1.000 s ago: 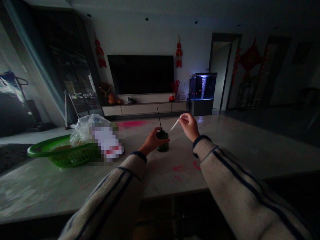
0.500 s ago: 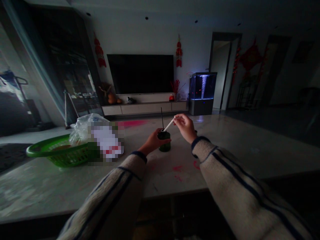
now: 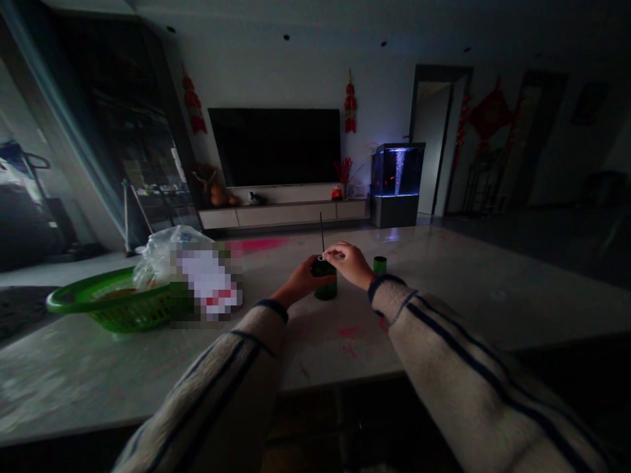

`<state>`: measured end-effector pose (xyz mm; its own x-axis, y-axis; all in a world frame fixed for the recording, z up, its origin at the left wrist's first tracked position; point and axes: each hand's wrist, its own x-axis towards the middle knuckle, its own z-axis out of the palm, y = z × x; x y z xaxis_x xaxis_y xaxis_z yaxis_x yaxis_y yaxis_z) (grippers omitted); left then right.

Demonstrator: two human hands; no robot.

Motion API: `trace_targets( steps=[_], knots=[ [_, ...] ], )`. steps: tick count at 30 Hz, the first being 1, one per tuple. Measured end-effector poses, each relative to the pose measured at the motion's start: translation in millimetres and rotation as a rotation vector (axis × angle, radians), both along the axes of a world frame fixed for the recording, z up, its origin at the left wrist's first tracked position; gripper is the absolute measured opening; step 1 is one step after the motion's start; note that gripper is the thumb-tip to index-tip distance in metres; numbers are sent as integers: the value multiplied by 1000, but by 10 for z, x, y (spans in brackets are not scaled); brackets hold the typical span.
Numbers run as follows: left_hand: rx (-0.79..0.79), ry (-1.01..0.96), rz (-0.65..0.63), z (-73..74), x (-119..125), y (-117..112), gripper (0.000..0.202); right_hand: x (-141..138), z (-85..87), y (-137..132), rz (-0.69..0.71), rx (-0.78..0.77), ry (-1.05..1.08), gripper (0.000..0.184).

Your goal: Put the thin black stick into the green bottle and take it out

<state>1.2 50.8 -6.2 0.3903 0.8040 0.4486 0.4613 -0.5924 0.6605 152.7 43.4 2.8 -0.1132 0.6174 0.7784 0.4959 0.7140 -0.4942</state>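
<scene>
Dim room (image 3: 384, 85), pink-stained table (image 3: 453, 295), left hand (image 3: 302, 280) gripping green bottle (image 3: 326, 291), right hand (image 3: 351, 261) at its top, hold unclear

Home, living room by look of it. Wide TV (image 3: 274, 147) on wall, upper centre of frame; low cabinet (image 3: 286, 215) beneath, gourd ornament (image 3: 219, 196) at its left end. Lit fish tank (image 3: 398, 172) right of centre, door (image 3: 434, 148) just beside. Red festive hangings (image 3: 350, 105) either side of TV. Long curtain (image 3: 73, 121), upper left. Dim light throughout.
</scene>
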Motion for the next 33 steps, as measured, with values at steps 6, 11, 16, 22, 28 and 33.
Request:
trace_targets(
  steps=[6, 11, 16, 22, 28, 33],
  knots=[
    [-24, -28, -10, -17, 13, 9, 58, 4, -18, 44, 16, -39, 8, 17],
    [-27, -23, -5, -34, 2, 32, 57, -6, -21, 33, 36, -82, 22, 18],
    [-20, -19, -4, -46, 2, 50, 61, -8, -8, 23, 56, -117, 83, 20],
    [-172, -18, -35, -17, -67, 20, 76, 80, -63, 107, 50, -184, 150, 12],
    [-460, -128, -153, -41, -251, 126, 66, 193, -188, 141, 198, -550, 166, 27],
    [-531, -11, -227, -77, -324, 189, 43, 160, -299, 106, 359, -671, 104, 56]
  ],
)
